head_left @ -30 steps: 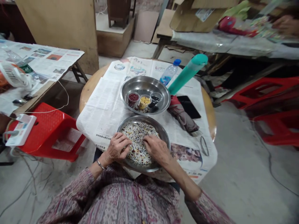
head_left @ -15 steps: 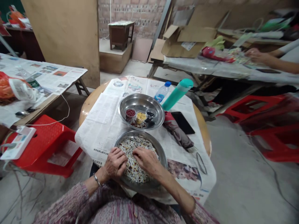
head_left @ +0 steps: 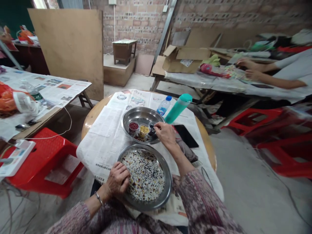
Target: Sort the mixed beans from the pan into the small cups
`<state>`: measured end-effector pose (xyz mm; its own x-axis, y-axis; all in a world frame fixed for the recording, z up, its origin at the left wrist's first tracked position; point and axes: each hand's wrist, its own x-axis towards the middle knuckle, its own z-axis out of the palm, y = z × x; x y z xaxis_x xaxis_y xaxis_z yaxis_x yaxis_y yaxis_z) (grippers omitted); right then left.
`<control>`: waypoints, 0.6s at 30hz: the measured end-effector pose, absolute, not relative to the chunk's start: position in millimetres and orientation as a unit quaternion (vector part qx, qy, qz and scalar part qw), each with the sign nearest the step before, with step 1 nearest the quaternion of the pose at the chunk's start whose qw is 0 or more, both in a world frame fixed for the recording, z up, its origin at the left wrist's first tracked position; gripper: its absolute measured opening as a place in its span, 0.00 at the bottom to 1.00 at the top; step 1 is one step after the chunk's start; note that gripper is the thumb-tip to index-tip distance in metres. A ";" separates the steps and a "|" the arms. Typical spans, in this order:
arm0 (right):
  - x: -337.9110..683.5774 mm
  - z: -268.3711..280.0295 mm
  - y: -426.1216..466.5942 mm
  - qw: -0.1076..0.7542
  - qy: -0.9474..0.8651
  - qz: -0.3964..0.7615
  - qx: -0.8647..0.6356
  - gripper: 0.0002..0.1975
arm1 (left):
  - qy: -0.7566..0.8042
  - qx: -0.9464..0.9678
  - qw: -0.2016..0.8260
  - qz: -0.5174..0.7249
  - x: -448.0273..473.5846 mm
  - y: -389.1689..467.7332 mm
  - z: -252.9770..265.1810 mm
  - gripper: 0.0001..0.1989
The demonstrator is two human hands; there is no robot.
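Note:
The near metal basin [head_left: 168,188] holds a spread of white grains mixed with dark, red and yellow beans [head_left: 146,177]. My left hand [head_left: 118,178] rests over its left rim with fingers curled; what is inside them is hidden. Farther off, a second metal basin [head_left: 140,112] carries clear cups of red beans [head_left: 133,126], yellow beans [head_left: 144,130] and black beans [head_left: 151,129]. Fingertips pinched together, my right hand [head_left: 167,136] is at the black-bean cup and partly covers it. Anything between those fingertips is too small to make out. Loose mixed beans lie before the cups.
Newspaper [head_left: 102,130] covers the round table. A water bottle [head_left: 164,105], a teal tumbler [head_left: 177,108], a black tablet [head_left: 186,136] and a folded grey cloth [head_left: 186,149] stand or lie right. A red stool [head_left: 46,156] is left. Another person's hands [head_left: 251,70] work at the back table.
My right hand has left the grains in the near basin and moved forward to the black-bean cup. My left hand stays by the near rim. The camera view has tilted up slightly.

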<state>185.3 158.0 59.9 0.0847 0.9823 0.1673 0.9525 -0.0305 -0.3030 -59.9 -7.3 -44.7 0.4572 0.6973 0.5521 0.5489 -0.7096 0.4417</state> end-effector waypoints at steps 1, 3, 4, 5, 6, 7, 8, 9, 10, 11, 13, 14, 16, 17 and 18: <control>186.4 60.5 166.5 0.139 -0.680 0.036 -0.719 0.14 | 0.367 0.847 0.101 0.370 -60.0 -7.4 -45.1 0.11; 186.8 59.5 180.5 0.097 -0.689 0.031 -0.718 0.15 | 0.364 0.845 0.104 0.378 -60.0 -7.6 -45.4 0.10; 186.6 58.3 186.0 0.084 -0.691 0.032 -0.717 0.14 | 0.362 0.843 0.106 0.383 -59.9 -7.6 -45.5 0.10; 186.3 56.9 190.7 0.076 -0.694 0.035 -0.716 0.14 | 0.361 0.841 0.108 0.388 -59.8 -7.7 -45.4 0.09; 186.2 55.4 194.6 0.066 -0.696 0.037 -0.714 0.14 | 0.360 0.840 0.110 0.391 -59.7 -7.6 -45.4 0.09; 186.4 54.0 197.8 0.056 -0.698 0.039 -0.713 0.14 | 0.360 0.840 0.111 0.390 -59.6 -7.6 -45.4 0.09; 186.7 52.8 200.4 0.047 -0.699 0.042 -0.712 0.14 | 0.360 0.841 0.113 0.388 -59.6 -7.5 -45.5 0.09; 187.2 51.8 202.4 0.038 -0.701 0.045 -0.711 0.14 | 0.361 0.841 0.113 0.386 -59.6 -7.5 -45.7 0.09; 187.8 51.1 203.9 0.030 -0.702 0.047 -0.710 0.15 | 0.361 0.842 0.112 0.385 -59.6 -7.4 -45.8 0.09; 188.3 50.5 204.9 0.023 -0.704 0.049 -0.708 0.15 | 0.361 0.843 0.111 0.384 -59.6 -7.4 -46.0 0.09; 189.0 49.7 205.9 0.010 -0.707 0.050 -0.705 0.15 | 0.361 0.843 0.109 0.383 -59.5 -7.5 -46.3 0.09; 189.1 49.2 205.9 0.005 -0.708 0.050 -0.704 0.14 | 0.362 0.843 0.108 0.382 -59.5 -7.7 -46.4 0.10; 189.1 48.0 205.5 -0.001 -0.710 0.047 -0.703 0.14 | 0.365 0.844 0.108 0.377 -59.4 -8.3 -47.0 0.09; 189.0 47.3 205.2 -0.002 -0.711 0.044 -0.702 0.14 | 0.368 0.844 0.107 0.374 -59.3 -8.7 -47.6 0.09; 188.9 46.5 204.9 -0.002 -0.712 0.041 -0.701 0.14 | 0.372 0.844 0.106 0.371 -59.2 -9.0 -48.4 0.09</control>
<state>188.9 204.9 46.5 -0.0182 0.9981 -0.0594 0.9983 0.0148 -0.0559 -59.2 -9.0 -48.4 0.4475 0.7066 0.5482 0.5498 -0.7008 0.4545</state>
